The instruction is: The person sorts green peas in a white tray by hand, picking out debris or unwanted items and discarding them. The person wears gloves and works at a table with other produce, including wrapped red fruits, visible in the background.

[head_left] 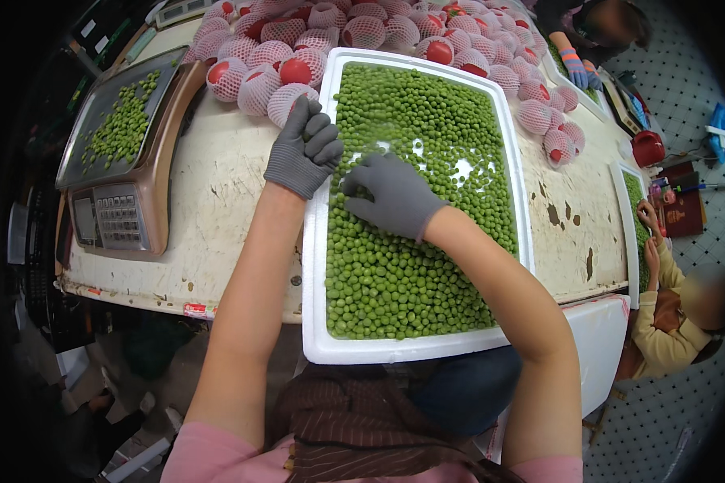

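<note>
A white foam tray (pixel 315 290) filled with shelled green peas (pixel 399 290) lies before me, its near end over the table's edge. My left hand (pixel 307 148), in a grey knit glove, is at the tray's left rim with its fingers curled; whether something is inside them cannot be told. My right hand (pixel 393 193), gloved alike, rests low over the peas near the tray's middle left, fingers bent and somewhat apart, fingertips partly hidden. Just beyond it, patches of the white tray bottom show between the peas.
A digital scale (pixel 112 211) with loose peas (pixel 121 130) in its pan stands left on the worn table (pixel 217 211). Tomatoes in pink foam nets (pixel 362 30) are heaped behind the tray. Two co-workers (pixel 670 326) are at other pea trays (pixel 633 241) on the right.
</note>
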A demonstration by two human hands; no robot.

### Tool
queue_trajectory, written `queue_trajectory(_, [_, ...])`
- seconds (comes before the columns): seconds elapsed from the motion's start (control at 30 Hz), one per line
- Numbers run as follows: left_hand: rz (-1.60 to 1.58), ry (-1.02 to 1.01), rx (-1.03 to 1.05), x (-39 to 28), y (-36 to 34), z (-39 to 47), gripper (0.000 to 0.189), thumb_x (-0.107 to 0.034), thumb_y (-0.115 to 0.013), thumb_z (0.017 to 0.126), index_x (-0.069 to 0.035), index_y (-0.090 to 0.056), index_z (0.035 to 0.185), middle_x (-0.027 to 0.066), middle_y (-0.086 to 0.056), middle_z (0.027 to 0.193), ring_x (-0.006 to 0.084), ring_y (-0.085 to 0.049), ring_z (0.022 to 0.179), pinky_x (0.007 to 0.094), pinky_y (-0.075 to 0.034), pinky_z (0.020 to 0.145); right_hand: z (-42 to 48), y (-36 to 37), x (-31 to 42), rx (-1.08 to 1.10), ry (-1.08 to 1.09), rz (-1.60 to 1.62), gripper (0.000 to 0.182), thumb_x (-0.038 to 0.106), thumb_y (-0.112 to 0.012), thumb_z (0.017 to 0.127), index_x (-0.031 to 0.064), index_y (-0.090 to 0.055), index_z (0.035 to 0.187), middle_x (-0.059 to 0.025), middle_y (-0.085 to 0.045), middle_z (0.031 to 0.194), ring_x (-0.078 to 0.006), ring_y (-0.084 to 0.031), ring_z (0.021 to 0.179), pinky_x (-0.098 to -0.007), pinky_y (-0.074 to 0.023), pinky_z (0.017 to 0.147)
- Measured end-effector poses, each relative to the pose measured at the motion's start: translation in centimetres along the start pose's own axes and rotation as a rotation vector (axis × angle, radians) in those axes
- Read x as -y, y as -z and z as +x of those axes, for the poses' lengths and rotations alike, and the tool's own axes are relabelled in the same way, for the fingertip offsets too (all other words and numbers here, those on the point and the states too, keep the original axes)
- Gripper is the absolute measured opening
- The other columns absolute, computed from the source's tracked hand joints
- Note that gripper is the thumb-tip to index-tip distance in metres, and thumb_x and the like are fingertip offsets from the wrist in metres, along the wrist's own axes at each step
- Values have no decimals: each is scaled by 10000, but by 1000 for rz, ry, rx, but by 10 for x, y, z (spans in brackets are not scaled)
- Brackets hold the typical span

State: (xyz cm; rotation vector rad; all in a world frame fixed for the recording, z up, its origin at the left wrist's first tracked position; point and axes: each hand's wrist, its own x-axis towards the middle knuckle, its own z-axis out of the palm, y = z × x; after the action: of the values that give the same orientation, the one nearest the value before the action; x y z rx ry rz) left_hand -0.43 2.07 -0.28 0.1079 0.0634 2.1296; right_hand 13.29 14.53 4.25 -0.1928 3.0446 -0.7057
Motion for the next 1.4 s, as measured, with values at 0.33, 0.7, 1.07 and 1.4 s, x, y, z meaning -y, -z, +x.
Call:
queue_trajectory(0.33, [-14, 23, 91, -1, 8, 2, 330, -326, -439, 980, -58, -601, 877, -37, -324, 586, 79, -285, 438, 227, -250, 399, -73, 41, -16, 78, -184, 77, 175, 232, -607, 804, 91, -665, 889, -124, -584, 951, -310, -561, 933, -394, -445, 860])
queue_trajectory(0.7, [-34, 2, 88, 0, 9, 1, 325, -328, -436, 980, -59, -592, 883, -33, -340, 584, 78, -296, 434, 228, -254, 389, -98, 79, -5, 162, -175, 224, 231, 243, -614, 825, 48, -642, 945, -142, -598, 1007, -319, -567, 931, -386, -449, 836])
queue_trajectory(1.07, [-35, -53, -12, 5, -2, 0, 308, -315, -439, 980, -59, -577, 878, -40, -303, 577, 72, -276, 422, 219, -241, 381, 12, 35, -36, -148, -110, -138, 507, 388, -633, 799, 103, -559, 1212, -170, -494, 1304, -362, -459, 1200, -408, -369, 1022])
queue_trajectory(1.4, [37, -48, -47, 4, -3, -1, 260, -332, -494, 957, -106, -555, 846, -51, -316, 559, 67, -278, 419, 222, -243, 377, 1, 9, -10, 96, -101, -314, 630, 473, -583, 824, 111, -442, 1320, -164, -379, 1391, -398, -333, 1285, -487, -307, 1050])
